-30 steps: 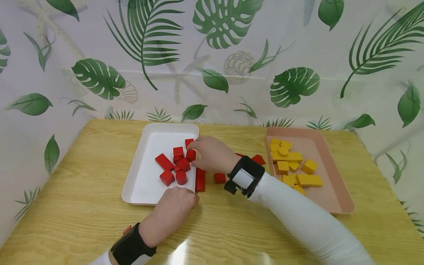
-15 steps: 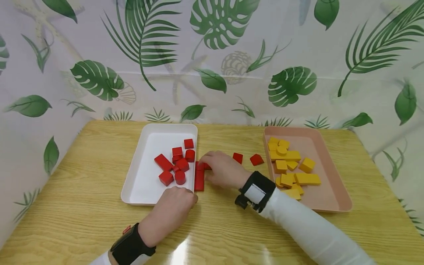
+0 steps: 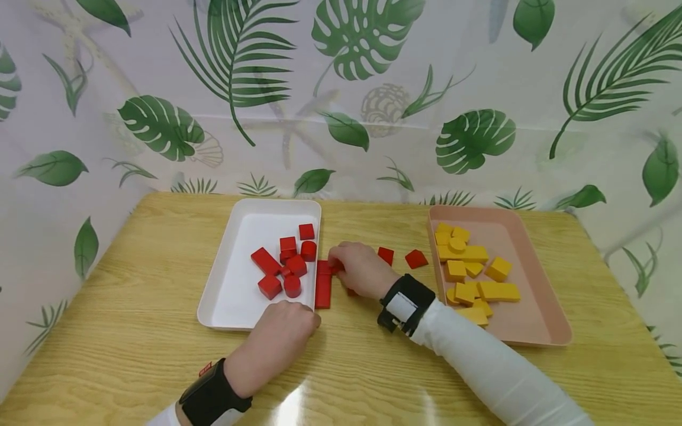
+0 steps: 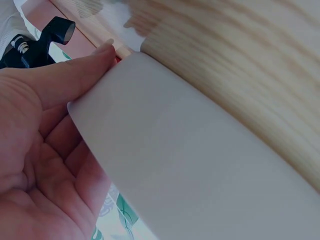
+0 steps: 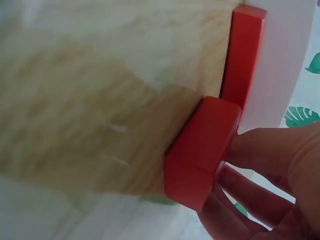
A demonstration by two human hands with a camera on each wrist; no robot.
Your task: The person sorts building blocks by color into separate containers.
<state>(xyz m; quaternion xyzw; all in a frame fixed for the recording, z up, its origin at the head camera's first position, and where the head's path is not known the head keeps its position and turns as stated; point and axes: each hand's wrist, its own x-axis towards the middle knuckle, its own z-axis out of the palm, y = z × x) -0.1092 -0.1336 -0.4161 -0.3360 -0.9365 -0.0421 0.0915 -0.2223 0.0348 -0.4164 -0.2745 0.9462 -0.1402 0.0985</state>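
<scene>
At the near right corner of the white tray point(image 3: 226, 290), my left hand point(image 3: 285, 331) grips the rim. The left wrist view shows the thumb on one side of the tray wall point(image 4: 200, 150) and curled fingers on the other. Several red blocks point(image 3: 263, 261) lie inside this tray. My right hand point(image 3: 364, 269) is just right of it, pinching a red block point(image 5: 200, 150) between thumb and fingers. That block is mostly hidden in the head view. A long red block point(image 3: 322, 290) lies flat along the tray's right side, close to the pinched one.
Right of my right hand, two red blocks point(image 3: 416, 258) are on the wooden table point(image 3: 117, 331). Another red block is partly covered by that hand. A pink tray point(image 3: 538, 296) with several yellow blocks point(image 3: 498, 291) stands at the right. A leaf-patterned cloth point(image 3: 405, 148) hangs behind.
My right hand has left the white tray's right edge, moving right and nearer, and now pinches a red block on the table. My left hand stays at the tray corner.
</scene>
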